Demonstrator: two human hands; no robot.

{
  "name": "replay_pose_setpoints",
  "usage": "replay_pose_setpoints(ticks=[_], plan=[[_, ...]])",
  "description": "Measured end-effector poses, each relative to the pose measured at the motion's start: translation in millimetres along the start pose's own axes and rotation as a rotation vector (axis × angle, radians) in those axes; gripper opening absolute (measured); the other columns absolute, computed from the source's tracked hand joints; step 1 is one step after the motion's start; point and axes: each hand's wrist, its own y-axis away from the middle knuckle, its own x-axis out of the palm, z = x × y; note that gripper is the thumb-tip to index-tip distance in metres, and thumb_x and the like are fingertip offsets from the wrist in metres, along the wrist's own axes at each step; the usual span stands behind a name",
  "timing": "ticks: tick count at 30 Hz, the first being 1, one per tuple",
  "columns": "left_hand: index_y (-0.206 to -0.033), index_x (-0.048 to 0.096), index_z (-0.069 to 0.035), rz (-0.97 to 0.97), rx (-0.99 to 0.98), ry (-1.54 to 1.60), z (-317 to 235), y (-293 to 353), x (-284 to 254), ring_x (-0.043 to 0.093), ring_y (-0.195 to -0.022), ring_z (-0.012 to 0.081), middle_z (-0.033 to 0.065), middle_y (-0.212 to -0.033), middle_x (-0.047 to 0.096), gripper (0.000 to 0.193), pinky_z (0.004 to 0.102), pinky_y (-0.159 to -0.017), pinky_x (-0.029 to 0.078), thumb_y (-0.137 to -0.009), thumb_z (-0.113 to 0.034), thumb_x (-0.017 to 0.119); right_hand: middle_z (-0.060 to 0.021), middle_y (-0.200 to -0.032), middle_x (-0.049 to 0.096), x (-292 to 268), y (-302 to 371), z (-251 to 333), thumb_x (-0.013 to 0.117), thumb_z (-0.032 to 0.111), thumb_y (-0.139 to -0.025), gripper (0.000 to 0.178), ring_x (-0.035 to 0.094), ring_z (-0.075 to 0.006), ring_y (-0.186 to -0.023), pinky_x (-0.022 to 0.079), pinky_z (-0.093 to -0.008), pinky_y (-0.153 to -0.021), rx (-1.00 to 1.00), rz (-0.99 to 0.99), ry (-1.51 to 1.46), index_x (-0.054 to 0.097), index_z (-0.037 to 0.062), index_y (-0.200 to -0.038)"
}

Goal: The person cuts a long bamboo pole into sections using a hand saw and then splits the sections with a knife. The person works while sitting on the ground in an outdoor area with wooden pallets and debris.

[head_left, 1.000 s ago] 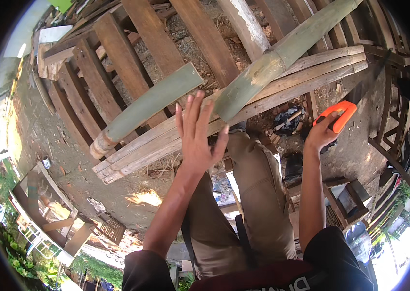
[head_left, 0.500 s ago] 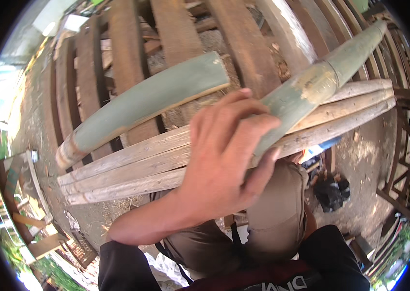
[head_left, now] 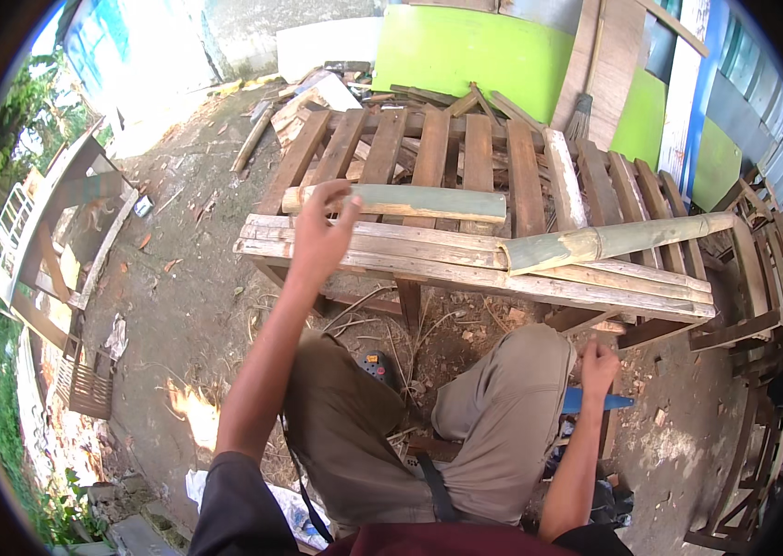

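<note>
Lying across the upper centre of the frame on the slatted desk (head_left: 428, 167), the short bamboo piece (head_left: 429, 200) has its long axis nearly level, one end toward the left and the other toward the right, with a pale cut edge along its lower side. The left hand (head_left: 325, 227) is at its left end, fingers bent; I cannot tell whether it grips the bamboo or only hovers there. Right of centre, the long bamboo pole (head_left: 628, 239) points its wide cut end left and rises slightly toward the right. At lower right, the right hand (head_left: 600, 368) is curled near a blue object (head_left: 606, 400); whether anything is in its grasp, I cannot tell.

Half a second ago the left hand covered the pole's cut end; now it is at the short piece's far-left end. The short piece, slanted in that earlier view, now appears almost horizontal.
</note>
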Motion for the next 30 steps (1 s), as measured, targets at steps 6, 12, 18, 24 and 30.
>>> replay_pose_setpoints(ticks=[6, 12, 18, 24, 30], plan=[[-0.119, 0.063, 0.009, -0.399, -0.348, -0.086, 139, -59, -80, 0.061, -0.113, 0.0456, 0.0315, -0.117, 0.066, 0.056, 0.0483, -0.099, 0.045, -0.106, -0.041, 0.040, -0.0093, -0.075, 0.068, 4, -38, 194, 0.065, 0.031, -0.099, 0.038, 0.064, -0.0165, -0.074, 0.050, -0.0321, -0.073, -0.365, 0.049, -0.653, 0.065, -0.0042, -0.085], [-0.116, 0.065, 0.006, -0.544, -0.404, -0.062, 172, -48, -70, 0.059, -0.116, 0.0485, 0.0330, -0.117, 0.065, 0.061, 0.0515, -0.099, 0.043, -0.107, -0.044, 0.031, -0.0349, -0.100, 0.066, 98, -96, 257, 0.065, 0.043, -0.094, 0.055, 0.064, -0.0495, -0.101, 0.050, -0.0527, -0.087, -0.550, 0.174, 0.162, 0.062, -0.0114, -0.103], [-0.127, 0.061, 0.001, -0.099, -0.351, -0.337, 165, -46, -81, 0.058, -0.120, 0.0456, 0.0306, -0.120, 0.065, 0.058, 0.0523, -0.107, 0.036, -0.106, -0.045, 0.032, -0.0363, -0.103, 0.066, 140, -95, 266, 0.062, 0.048, -0.094, 0.064, 0.064, -0.0493, -0.104, 0.050, -0.0512, -0.089, -0.467, 0.264, 0.166, 0.063, -0.0143, -0.106], [-0.133, 0.059, -0.002, -0.171, -0.249, -0.425, 173, -47, -65, 0.060, -0.120, 0.0408, 0.0271, -0.125, 0.065, 0.054, 0.0592, -0.113, 0.026, -0.103, -0.043, 0.042, -0.0331, -0.109, 0.067, 123, -73, 281, 0.068, 0.045, -0.091, 0.060, 0.064, -0.0461, -0.108, 0.050, -0.0474, -0.093, -0.439, 0.358, 0.117, 0.066, -0.0116, -0.109], [-0.124, 0.065, -0.002, -0.318, -0.318, -0.537, 172, -52, -73, 0.063, -0.114, 0.0417, 0.0270, -0.120, 0.067, 0.049, 0.0531, -0.106, 0.038, -0.100, -0.042, 0.048, -0.0298, -0.116, 0.067, 121, -57, 284, 0.069, 0.044, -0.091, 0.058, 0.063, -0.0426, -0.113, 0.049, -0.0446, -0.098, -0.494, 0.429, 0.021, 0.066, -0.0082, -0.118]])
